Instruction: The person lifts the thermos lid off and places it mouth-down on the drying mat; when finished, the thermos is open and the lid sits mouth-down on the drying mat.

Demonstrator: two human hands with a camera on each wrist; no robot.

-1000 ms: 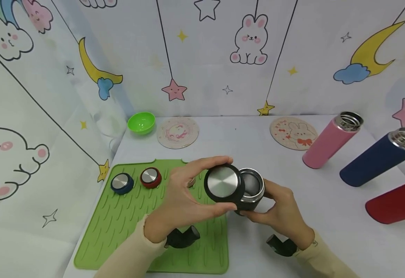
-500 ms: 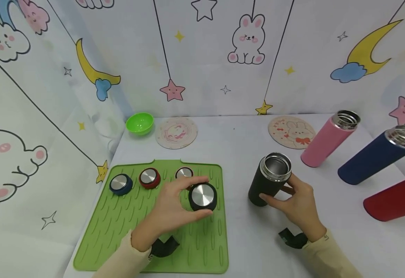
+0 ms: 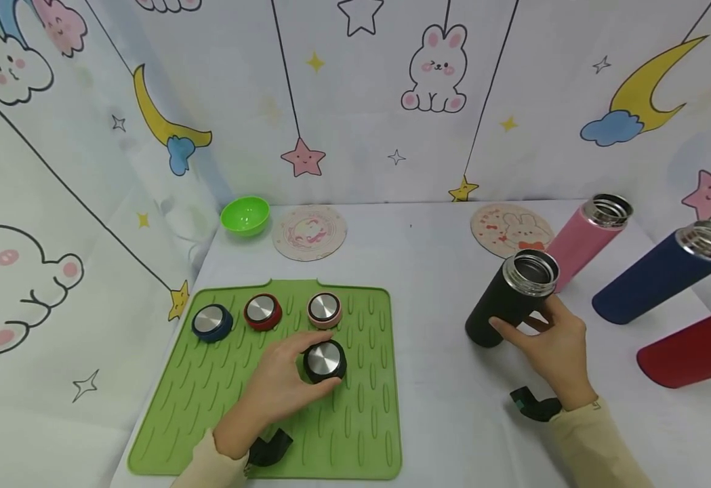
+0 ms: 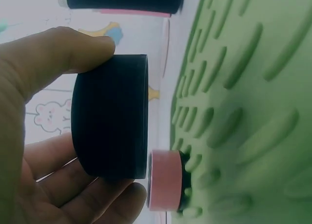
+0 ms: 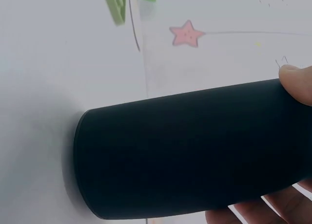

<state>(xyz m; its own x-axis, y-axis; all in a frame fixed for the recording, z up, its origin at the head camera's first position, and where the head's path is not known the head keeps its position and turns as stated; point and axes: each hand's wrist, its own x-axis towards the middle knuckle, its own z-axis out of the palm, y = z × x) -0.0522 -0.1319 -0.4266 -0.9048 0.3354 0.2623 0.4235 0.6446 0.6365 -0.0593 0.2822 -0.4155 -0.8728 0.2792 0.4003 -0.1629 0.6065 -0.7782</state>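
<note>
My left hand [image 3: 285, 376] pinches a black flask lid [image 3: 324, 360] with a brushed-metal top, thumb on one side and fingers on the other. In the left wrist view the lid [image 4: 112, 117] hangs a little above the green mat [image 4: 263, 151]. Just beyond it on the mat sits a pink lid [image 3: 324, 310]. Over on the right, my right hand [image 3: 553, 349] grips an uncapped black flask [image 3: 504, 305] around its upper body, steel mouth upward. Close over the white table is the flask's base [image 5: 90, 160]; whether it touches cannot be told.
Blue [image 3: 211, 322] and red [image 3: 262, 312] lids lie on the mat's far left. Uncapped pink [image 3: 581, 244], navy [image 3: 660, 278] and red [image 3: 697, 352] flasks stand along the right. At the back are a green bowl [image 3: 245, 215] and two round coasters [image 3: 309, 234], [image 3: 510, 229].
The black lid has come away from the flask and moved left over the mat in my left hand. My right hand has carried the black flask rightward, toward the pink one.
</note>
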